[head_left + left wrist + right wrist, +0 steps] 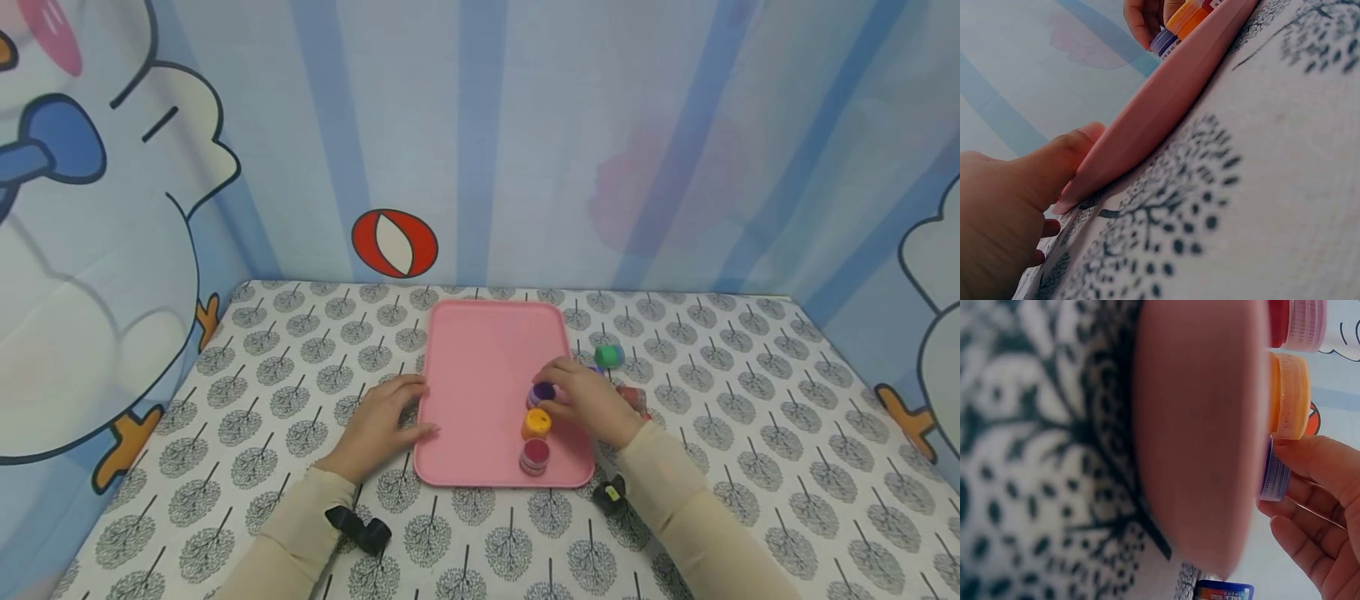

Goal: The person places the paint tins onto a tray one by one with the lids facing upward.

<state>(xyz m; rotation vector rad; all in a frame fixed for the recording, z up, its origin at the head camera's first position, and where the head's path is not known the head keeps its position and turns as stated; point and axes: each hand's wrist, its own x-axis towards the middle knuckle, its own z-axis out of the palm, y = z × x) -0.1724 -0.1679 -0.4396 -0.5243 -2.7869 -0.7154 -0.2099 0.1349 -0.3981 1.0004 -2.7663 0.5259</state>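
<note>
I have the right hand (588,398) pinching the purple jar (538,395) on the pink tray (480,367), the left hand (381,422) resting spread against its rim.

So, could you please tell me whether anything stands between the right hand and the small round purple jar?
Nothing visible does: the right hand grips the small round purple jar between thumb and fingers. The small round orange jar stands close beside it, not between.

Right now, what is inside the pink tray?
A purple jar, an orange jar and a red jar. The right hand covers part of the tray, so anything beneath it cannot be seen.
</note>
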